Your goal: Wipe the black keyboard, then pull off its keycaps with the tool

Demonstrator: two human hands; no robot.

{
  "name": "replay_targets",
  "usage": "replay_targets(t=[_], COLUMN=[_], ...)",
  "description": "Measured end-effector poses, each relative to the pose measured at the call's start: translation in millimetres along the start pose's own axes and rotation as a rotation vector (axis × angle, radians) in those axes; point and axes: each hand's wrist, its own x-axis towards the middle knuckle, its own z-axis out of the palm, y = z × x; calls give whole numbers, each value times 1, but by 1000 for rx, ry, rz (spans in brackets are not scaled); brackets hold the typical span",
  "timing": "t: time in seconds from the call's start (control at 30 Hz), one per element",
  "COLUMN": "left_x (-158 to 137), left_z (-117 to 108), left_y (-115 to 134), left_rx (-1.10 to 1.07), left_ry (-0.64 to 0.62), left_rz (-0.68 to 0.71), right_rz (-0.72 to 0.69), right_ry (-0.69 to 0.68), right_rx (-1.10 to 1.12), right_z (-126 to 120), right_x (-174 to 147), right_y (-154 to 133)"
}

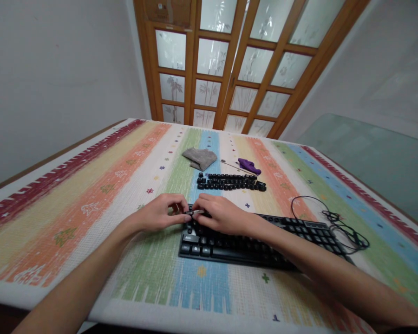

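A black keyboard (237,253) lies near the table's front, its upper left part exposed where keys are off. Over its far left corner my left hand (163,212) is closed in a pinch, thumb and forefinger meeting at the board's edge. Close beside it, my right hand (223,214) bends over the board with fingers pinched. Between the fingertips shows a small pale, shiny piece (198,212), too small to name. What each hand holds is largely hidden by the fingers. My right forearm crosses above the keyboard.
Behind the keyboard sit rows of loose black keycaps (230,182). Farther back lie a grey cloth (199,158), a thin rod (235,165) and a purple cloth (249,165). A coiled black cable (350,236) rests at the right. A striped cloth (125,185) covers the table.
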Motion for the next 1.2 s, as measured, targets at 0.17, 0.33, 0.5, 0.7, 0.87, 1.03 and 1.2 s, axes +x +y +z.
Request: replay_targets(t=[0.17,0.33,0.5,0.7,0.87,1.03,1.2], left_x=[5,12,22,38,51,62,68], left_z=[1,9,17,17,17,20,23], left_y=[-4,-18,-29,-34,-33,-35,-36], left_rx=[8,73,188,264,256,216,223], left_ry=[238,331,356,414,381,378,382], left_rz=[-42,-87,-108,-104,-102,-113,-88], right_rz=[15,34,97,112,126,149,192], right_ry=[198,241,301,281,270,252,218], right_rx=[101,176,225,225,261,324,524], right_z=[-9,-21,-23,-22,-24,-26,-28], right_x=[-2,-16,-32,-49,-59,-64,-63], right_y=[13,18,18,22,23,20,20])
